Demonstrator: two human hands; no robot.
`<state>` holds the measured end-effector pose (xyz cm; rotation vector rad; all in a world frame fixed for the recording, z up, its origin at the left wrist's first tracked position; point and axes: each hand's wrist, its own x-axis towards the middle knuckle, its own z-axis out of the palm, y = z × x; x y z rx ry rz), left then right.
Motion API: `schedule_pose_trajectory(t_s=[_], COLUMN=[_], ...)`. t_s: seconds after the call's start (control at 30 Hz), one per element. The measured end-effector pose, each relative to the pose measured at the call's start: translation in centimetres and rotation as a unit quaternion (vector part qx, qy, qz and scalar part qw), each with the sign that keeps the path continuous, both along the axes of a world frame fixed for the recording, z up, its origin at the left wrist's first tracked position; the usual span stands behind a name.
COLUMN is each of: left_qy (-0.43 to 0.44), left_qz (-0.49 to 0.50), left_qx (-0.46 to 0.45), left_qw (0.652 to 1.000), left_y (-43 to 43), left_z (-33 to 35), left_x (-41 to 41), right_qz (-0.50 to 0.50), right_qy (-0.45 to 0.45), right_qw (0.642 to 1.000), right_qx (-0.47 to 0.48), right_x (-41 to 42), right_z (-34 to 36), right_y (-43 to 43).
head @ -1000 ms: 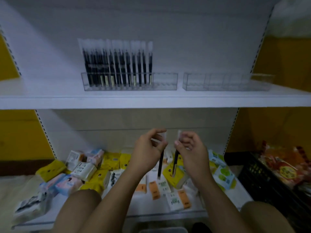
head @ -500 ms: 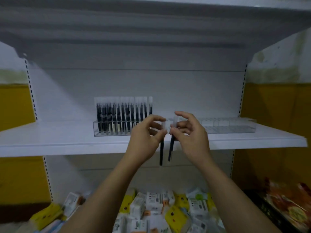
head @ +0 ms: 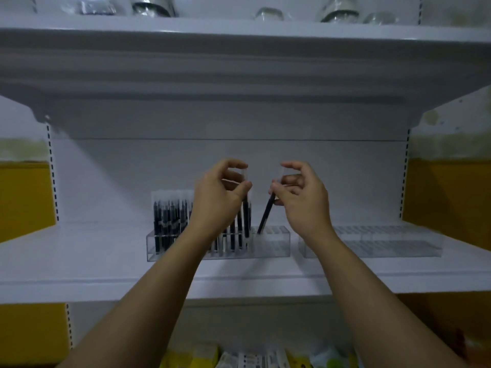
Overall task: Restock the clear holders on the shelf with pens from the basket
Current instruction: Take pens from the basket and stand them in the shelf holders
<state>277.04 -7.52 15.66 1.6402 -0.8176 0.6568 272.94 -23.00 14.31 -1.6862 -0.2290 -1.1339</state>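
1. Left hand [head: 218, 197]: thumb + fingers curled, pinching the top of a slim black pen w/ clear cap [head: 246, 216]. The pen hangs about upright, its lower end at the holder's top, just right of the pens already standing there.
2. Right hand [head: 303, 200]: fingers curled, pinching a second black clear-capped pen [head: 265, 216]. This one is tilted, top leaning right, tip at the holder's top face just right of the other pen. Can't tell if it's in a slot.
3. The hands are near each other but apart, both above the middle of the left holder. Bare forearms reach up from the near edge.
4. Left clear rectangular plastic holder [head: 273, 244]: left + mid part packed w/ a row of upright black pens [head: 167, 219]; the right end shows bare slots.
5. Second clear plastic holder [head: 372, 244]: just right of the first w/ a small gap; its rows of slots show through.
6. White metal shelf [head: 79, 261] carries both holders, w/ a white back panel behind.
7. Upper white shelf [head: 239, 25]: blurred glassware [head: 152, 6] on top.
8. Yellow wall [head: 24, 197] far left + right; yellow and white packets [head: 252, 359] along the bottom edge.
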Motion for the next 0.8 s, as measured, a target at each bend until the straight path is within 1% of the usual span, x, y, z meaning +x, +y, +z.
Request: schedule_pose_trajectory(t_s=[0.1, 0.2, 0.33, 0.57, 0.7, 0.77, 0.8], left_qy=[-0.022, -0.05, -0.063, -0.041, -0.052, -0.045, -0.04], left_qz=[0.017, 0.056, 0.082, 0.109, 0.121, 0.12, 0.119], left_qx=[0.004, 0.021, 0.044, 0.074, 0.078, 0.085, 0.084], left_qw=[1.0, 0.997, 0.994, 0.99, 0.988, 0.988, 0.989], left_y=[-0.6, -0.9, -1.0, -1.4, -1.6, -1.5, -1.4], left_z=[1.0, 1.6, 1.7, 0.5, 0.5, 0.5, 0.5], left_x=[1.7, 3.2, 4.7, 6.0, 6.1, 6.1, 6.1], right_qz=[-0.008, -0.007, -0.004, 0.003, 0.005, 0.008, 0.001], right_qy=[-0.001, 0.009, 0.028, 0.049, 0.073, 0.094, 0.107], right_qw=[1.0, 1.0, 0.999, 0.998, 0.995, 0.992, 0.988], right_qx=[-0.008, -0.021, -0.034, -0.044, -0.065, -0.088, -0.115], right_x=[1.8, 3.4, 4.8, 6.2, 6.7, 6.9, 6.8], right_z=[0.8, 1.1, 1.2, 0.0, -0.6, -1.1, -1.5], right_y=[-0.2, -0.1, -0.1, -0.1, 0.0, 0.1, 0.1])
